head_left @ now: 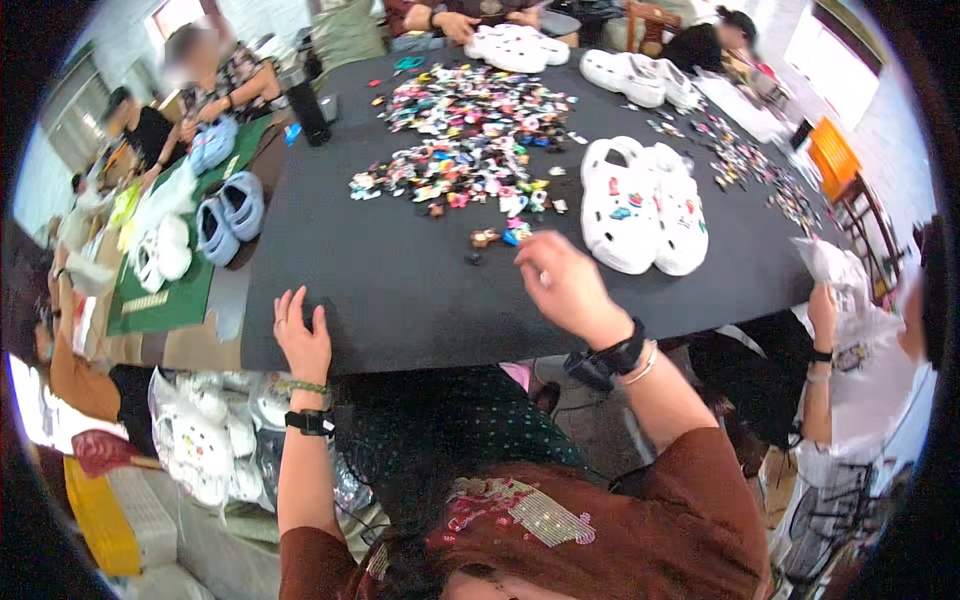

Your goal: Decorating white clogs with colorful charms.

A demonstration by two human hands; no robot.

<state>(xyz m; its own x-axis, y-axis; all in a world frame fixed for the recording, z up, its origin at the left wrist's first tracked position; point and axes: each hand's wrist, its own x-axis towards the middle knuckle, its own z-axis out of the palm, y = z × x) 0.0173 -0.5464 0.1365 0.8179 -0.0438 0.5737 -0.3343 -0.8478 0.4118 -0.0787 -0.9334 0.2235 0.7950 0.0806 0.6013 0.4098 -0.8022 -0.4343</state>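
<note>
Your left hand [303, 338] lies flat on the black table [400, 290] at its near edge, close to the near left corner, fingers spread wide and holding nothing. Your right hand [565, 285] is raised over the table a little in from the near edge, the fingers curled in toward the thumb — whether a small piece is pinched there cannot be told. Just beyond its fingertips a few loose shoe charms [498, 238] lie on the bare cloth: a brown one, a blue one and a dark one, close together.

To the right of that hand, near the table's right edge, a pair of white clogs [645, 205] stands side by side, soles down, with coloured charms already set in the uppers. Farther in, around the middle of the table, a broad pile of mixed charms [465, 140] spreads toward the far edge. More white clogs [635, 78] sit by the far right corner, and another white pair [515, 47] at the far edge.

Off the left edge, light blue clogs [228, 210] rest on a lower surface with a green mat [165, 300]. Below the near left corner a clear bag of white clogs [205, 435] sits — beside your left forearm.
</note>
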